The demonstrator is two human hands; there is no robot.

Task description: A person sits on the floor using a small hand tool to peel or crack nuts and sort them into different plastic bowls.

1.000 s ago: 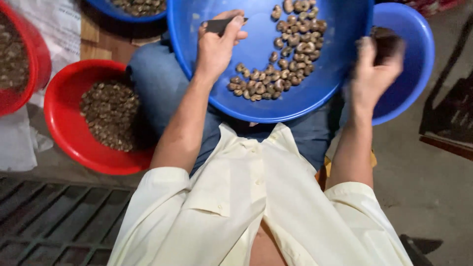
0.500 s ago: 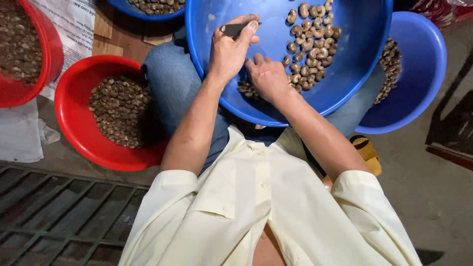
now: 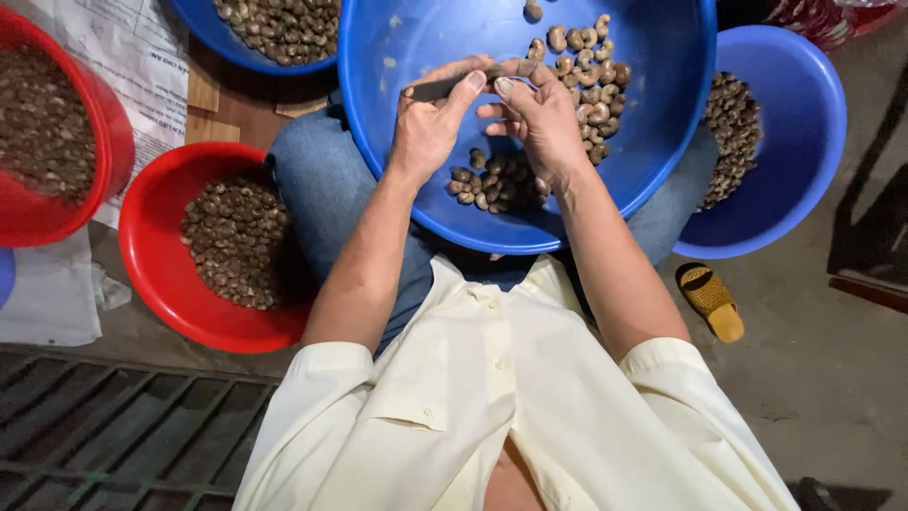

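A big blue basin (image 3: 662, 114) rests on my lap with several curved brown cashew nuts (image 3: 586, 57) scattered in it. My left hand (image 3: 430, 123) grips a small dark knife (image 3: 440, 88), blade pointing right. Facing it, my right hand (image 3: 539, 114) pinches one nut (image 3: 515, 69) between thumb and fingertips, right at the knife's tip. Both hands hover over the basin, above a small pile of nuts (image 3: 497, 182) near its front rim.
A red bowl of brown nuts (image 3: 227, 251) sits at my left, a second red tub (image 3: 57, 132) beyond it. Blue bowls with nuts lie at the right (image 3: 785, 142) and top left (image 3: 274, 28). A yellow sandal (image 3: 711, 303) lies on the concrete floor; a metal grate (image 3: 113, 435) lower left.
My right hand went from the right blue bowl to the pile in the big basin, picked up a nut and lifted it to the knife. My left hand stayed on the knife.
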